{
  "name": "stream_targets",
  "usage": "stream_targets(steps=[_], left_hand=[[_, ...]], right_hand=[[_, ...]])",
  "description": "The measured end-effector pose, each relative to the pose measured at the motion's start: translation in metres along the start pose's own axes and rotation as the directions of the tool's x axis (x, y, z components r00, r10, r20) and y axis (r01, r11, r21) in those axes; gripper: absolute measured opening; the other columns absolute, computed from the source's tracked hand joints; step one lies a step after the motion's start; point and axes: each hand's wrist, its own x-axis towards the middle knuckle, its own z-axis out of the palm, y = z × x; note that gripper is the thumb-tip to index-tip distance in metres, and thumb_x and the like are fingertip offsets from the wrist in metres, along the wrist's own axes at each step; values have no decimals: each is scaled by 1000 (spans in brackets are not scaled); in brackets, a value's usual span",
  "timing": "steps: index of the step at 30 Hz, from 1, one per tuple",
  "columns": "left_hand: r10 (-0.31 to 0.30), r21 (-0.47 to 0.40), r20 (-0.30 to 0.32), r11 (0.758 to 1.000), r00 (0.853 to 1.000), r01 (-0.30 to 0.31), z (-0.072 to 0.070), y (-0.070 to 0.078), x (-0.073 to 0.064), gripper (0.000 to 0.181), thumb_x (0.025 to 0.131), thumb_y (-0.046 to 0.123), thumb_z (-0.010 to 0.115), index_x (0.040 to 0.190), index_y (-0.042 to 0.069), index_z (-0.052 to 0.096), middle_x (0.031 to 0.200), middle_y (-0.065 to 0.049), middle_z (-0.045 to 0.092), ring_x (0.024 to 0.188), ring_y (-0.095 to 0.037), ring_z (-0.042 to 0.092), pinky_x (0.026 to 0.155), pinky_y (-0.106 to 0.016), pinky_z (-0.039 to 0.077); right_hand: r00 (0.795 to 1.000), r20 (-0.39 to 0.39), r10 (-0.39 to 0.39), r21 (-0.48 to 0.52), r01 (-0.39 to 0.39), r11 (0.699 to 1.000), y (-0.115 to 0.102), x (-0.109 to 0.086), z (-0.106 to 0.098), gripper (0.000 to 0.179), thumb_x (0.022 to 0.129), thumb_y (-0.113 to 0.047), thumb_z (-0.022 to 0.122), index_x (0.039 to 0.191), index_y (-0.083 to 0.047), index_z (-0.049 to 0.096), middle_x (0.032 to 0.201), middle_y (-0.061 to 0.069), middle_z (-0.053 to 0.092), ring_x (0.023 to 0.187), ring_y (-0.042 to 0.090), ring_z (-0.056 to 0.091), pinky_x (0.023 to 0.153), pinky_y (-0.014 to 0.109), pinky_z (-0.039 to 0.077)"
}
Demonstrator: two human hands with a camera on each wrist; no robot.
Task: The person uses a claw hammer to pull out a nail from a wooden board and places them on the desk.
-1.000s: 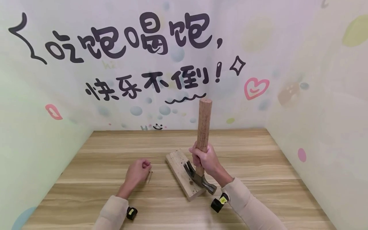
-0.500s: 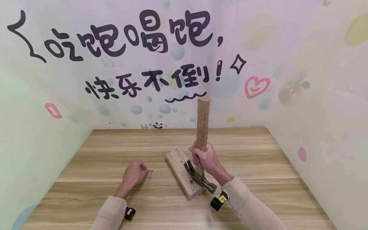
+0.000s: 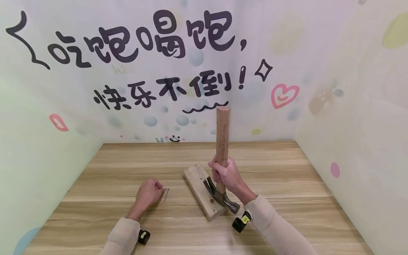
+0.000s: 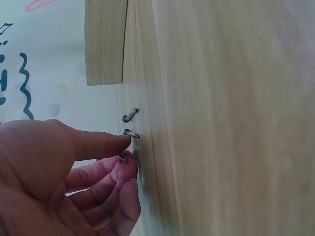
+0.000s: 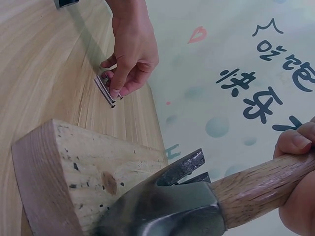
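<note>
My right hand [image 3: 227, 173] grips the wooden handle of a claw hammer [image 3: 223, 138] close to its metal head. The handle points up; the head overlaps the wooden block [image 3: 204, 191], which lies slantwise on the table and shows knots and dark marks in the right wrist view. Left of the block, my left hand [image 3: 149, 193] is low at the tabletop with curled fingers. It pinches a small nail [image 4: 122, 157] between thumb and fingertips, mostly hidden by them. Two more nails [image 5: 104, 92] lie side by side on the table just beyond the thumb.
The wood-grain table [image 3: 271, 170] runs back to a pale wall [image 3: 274, 42] with black lettering. Side walls flank it left and right. A black camera [image 3: 144, 236] hangs at the left cuff, another camera [image 3: 241, 222] at the right cuff.
My left hand has drawn slightly left and down, to beside the two nails, and then stayed there. The hammer has shifted slightly left in my right hand's grip; the block has stayed put.
</note>
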Motion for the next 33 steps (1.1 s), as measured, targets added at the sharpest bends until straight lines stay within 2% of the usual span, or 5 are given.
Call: stream_targets(steps=[12,25,27,30,33], left_hand=[[-1,1,7,1000,1000,1,-2,4,-1,11,83,9,72,76,4,66,69,-2,60,63,-17,55,57,-32,44],[-28,25,36,999,999,27,-4,7,-3,12,83,12,73,76,5,66,70,-3,62,64,-18,56,56,-32,45],[-32,43,37,999,999,30,-5,9,-3,11,84,14,71,80,5,67,73,-4,64,65,-19,57,56,-33,45],[-53,63,24,997,998,52,-6,18,-2,17,89,19,65,93,4,70,86,-9,69,72,-22,60,58,-36,46],[-27,66,-4,997,1000,27,-4,34,1,28,93,25,60,109,4,68,103,-13,70,85,-27,64,66,-41,50]], right_hand=[[1000,7,-4,-27,4,1000,0,0,-1,30,95,-6,54,73,9,40,49,16,35,39,16,36,38,28,33],[1000,3,-3,-25,3,1000,-2,-3,-1,29,96,-6,54,74,7,41,49,6,38,40,15,35,38,29,32],[1000,6,-5,-19,5,1000,-2,-3,-1,28,96,-6,54,74,7,41,49,5,38,40,15,34,38,29,31],[1000,9,0,4,0,1000,-2,-5,0,28,95,-5,55,74,8,41,49,5,37,40,14,34,39,28,30],[1000,5,6,13,-6,1000,-2,-6,1,28,94,-4,55,74,9,42,47,7,37,39,14,34,39,28,31]])
